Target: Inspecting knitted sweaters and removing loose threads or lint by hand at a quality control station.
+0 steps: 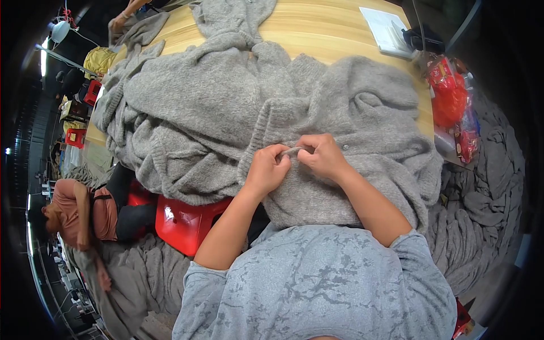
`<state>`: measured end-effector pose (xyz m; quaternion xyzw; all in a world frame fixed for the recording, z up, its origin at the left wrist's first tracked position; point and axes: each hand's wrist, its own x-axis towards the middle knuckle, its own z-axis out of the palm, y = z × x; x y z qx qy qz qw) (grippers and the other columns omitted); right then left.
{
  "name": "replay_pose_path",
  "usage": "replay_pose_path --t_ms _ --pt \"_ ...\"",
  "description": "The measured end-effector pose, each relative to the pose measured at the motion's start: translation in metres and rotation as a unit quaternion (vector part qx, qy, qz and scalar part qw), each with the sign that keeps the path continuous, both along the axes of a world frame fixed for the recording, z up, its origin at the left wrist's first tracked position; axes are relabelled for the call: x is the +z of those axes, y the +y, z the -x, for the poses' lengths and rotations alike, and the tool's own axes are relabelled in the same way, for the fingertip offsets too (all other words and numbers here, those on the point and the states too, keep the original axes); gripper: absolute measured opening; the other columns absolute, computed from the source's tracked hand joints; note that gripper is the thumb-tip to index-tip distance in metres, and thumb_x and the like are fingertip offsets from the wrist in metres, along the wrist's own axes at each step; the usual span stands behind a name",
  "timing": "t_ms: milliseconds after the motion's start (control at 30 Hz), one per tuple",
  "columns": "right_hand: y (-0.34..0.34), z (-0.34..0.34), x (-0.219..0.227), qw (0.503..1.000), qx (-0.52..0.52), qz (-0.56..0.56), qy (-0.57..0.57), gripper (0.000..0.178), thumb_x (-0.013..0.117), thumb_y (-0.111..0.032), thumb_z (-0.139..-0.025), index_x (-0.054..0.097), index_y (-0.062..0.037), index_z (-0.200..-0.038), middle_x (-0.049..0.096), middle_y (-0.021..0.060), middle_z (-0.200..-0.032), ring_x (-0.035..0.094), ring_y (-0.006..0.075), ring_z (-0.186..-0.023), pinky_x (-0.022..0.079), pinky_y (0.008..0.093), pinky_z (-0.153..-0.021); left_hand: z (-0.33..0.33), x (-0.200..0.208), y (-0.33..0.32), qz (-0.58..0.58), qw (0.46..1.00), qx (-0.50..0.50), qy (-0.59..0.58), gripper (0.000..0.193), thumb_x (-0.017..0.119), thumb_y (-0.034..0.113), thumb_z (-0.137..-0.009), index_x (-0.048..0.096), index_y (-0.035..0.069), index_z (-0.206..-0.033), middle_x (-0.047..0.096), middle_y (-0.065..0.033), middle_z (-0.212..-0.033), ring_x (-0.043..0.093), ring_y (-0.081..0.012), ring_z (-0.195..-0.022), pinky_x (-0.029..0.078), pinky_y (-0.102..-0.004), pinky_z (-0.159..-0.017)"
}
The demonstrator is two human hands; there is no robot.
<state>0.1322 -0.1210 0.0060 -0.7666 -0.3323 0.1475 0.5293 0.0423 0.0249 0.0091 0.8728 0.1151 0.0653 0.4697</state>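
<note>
The gray knit garment [314, 201] lies along the near side of your wooden table [317, 28], its lower part draping down between your forearms. Your left hand [268, 170] and right hand [324, 157] each pinch a narrow strip of its edge between thumb and fingers, the two grips just beside each other. A small round button [345, 147] sits on the knit near your right hand. More gray knitwear [192, 85] is heaped to the left (it covers much of the tabletop). Farther out, you have white papers [382, 28] at the far right, red plastic bags [446, 96] beside the table, a red stool [184, 224] at your left, and a co-worker [105, 212] beyond it.
</note>
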Motion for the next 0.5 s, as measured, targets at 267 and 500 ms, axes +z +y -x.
replay_pose_path --t_ms 267,500 --pt "0.0 -0.006 -0.011 0.996 0.025 0.009 0.082 0.014 0.056 -0.009 -0.065 0.063 0.0001 -0.074 0.052 0.0029 -0.053 0.045 0.0075 -0.052 0.037 0.0255 -0.048 0.0 -0.009 0.004 0.067 0.997 -0.015 0.045 0.016 0.056 0.005 -0.076 0.065 -0.001 -0.089 0.055 0.004 -0.059 0.043 -0.0011 -0.053 0.035 -0.0204 -0.047" --pt "0.002 -0.017 -0.026 0.981 0.061 0.032 0.181 0.015 0.058 -0.012 -0.065 0.061 0.002 -0.071 0.048 0.0041 -0.051 0.043 0.0082 -0.051 0.036 0.0276 -0.048 -0.003 -0.007 0.0 0.078 0.996 0.009 0.051 0.016 0.057 0.005 -0.075 0.065 -0.002 -0.087 0.058 0.0009 -0.061 0.046 -0.0025 -0.054 0.036 -0.0212 -0.048"
